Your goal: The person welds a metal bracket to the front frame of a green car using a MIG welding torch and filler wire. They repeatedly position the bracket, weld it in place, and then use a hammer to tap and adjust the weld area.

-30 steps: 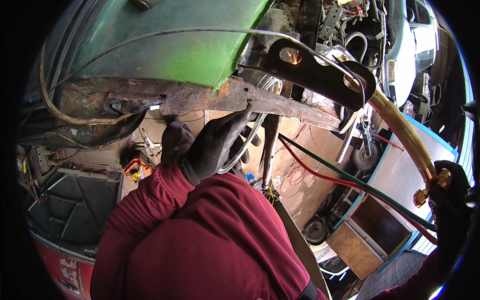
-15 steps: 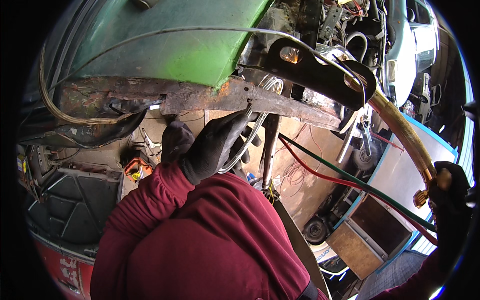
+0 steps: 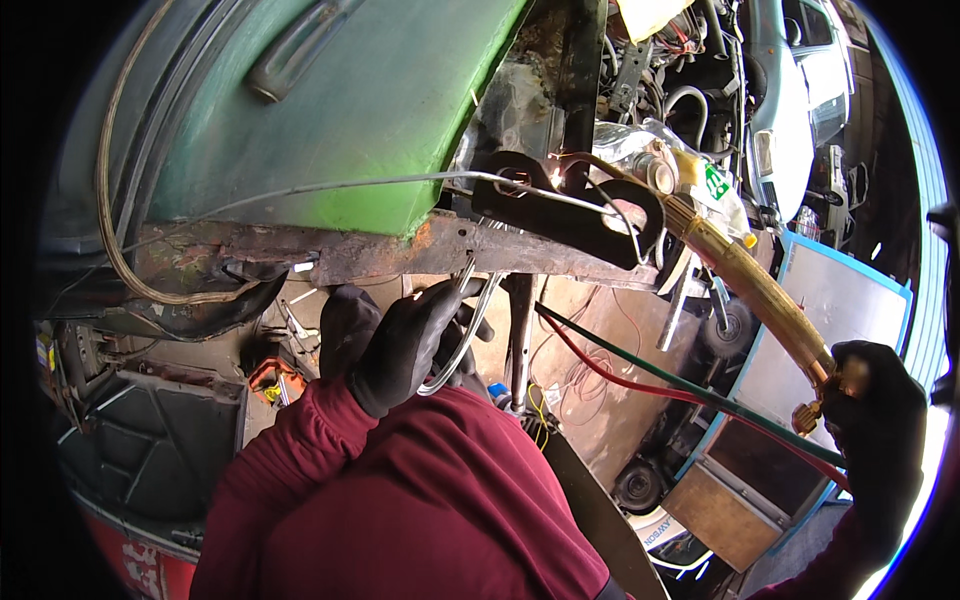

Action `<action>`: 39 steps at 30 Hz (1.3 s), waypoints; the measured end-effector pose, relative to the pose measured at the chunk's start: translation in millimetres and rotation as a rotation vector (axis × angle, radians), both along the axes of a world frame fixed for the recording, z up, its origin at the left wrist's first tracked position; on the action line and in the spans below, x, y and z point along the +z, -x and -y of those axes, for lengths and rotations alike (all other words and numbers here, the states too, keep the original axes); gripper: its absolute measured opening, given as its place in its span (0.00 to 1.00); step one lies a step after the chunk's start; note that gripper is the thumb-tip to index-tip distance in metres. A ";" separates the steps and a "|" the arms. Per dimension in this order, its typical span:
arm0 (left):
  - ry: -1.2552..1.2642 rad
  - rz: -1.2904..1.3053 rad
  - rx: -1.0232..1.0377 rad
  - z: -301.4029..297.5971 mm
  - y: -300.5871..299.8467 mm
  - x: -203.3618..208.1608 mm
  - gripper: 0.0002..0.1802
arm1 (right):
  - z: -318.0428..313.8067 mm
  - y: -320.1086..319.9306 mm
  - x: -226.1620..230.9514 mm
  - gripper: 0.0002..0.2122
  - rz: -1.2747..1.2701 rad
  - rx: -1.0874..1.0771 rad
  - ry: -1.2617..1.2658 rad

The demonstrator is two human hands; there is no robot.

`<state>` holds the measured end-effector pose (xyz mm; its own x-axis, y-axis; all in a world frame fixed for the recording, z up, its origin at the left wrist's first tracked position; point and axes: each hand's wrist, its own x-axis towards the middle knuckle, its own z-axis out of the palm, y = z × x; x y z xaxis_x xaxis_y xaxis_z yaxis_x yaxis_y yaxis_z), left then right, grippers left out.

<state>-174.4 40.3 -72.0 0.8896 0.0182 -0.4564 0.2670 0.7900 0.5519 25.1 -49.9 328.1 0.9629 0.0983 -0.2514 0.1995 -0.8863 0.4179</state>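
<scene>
My left hand (image 3: pixel 400 350), in a black glove, is closed around a coil of thin silver wire (image 3: pixel 466 348) just below a rusty metal sill (image 3: pixel 370 256). In a black glove too, my right hand (image 3: pixel 880 400) grips the rear end of a brass gas torch (image 3: pixel 755 275) at the far right. The torch slants up and left toward a dark metal plate with oval holes (image 3: pixel 565 228). An orange-white glow shows beside that plate. One long wire (image 3: pixel 340 184) arches across the green panel and over the plate; its join with the coil is unclear.
The green car panel (image 3: pixel 330 145) fills the far left, above the sill. Green hose (image 3: pixel 690 386) and red hose (image 3: pixel 600 377) trail from the torch. A blue-edged cabinet (image 3: pixel 790 330) stands at right, with a wheel (image 3: pixel 637 486) beside it. An orange-rimmed container (image 3: pixel 275 380) sits below the sill.
My view has shifted, so the panel and sill sit lower in it. The torch and right hand appear further left. Both hands keep their grip.
</scene>
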 end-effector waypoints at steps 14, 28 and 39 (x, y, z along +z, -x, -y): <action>-0.022 -0.137 0.014 -11.3 31.4 3.8 0.39 | 95.9 28.9 23.7 0.20 0.079 -0.090 -0.266; -0.139 0.001 -0.094 -25.9 -2.0 -21.8 0.26 | 102.5 19.0 33.0 0.21 0.132 0.053 -0.311; -1.324 0.307 0.095 -22.6 7.2 -62.7 0.12 | 26.9 6.7 21.9 0.18 0.118 0.046 -0.276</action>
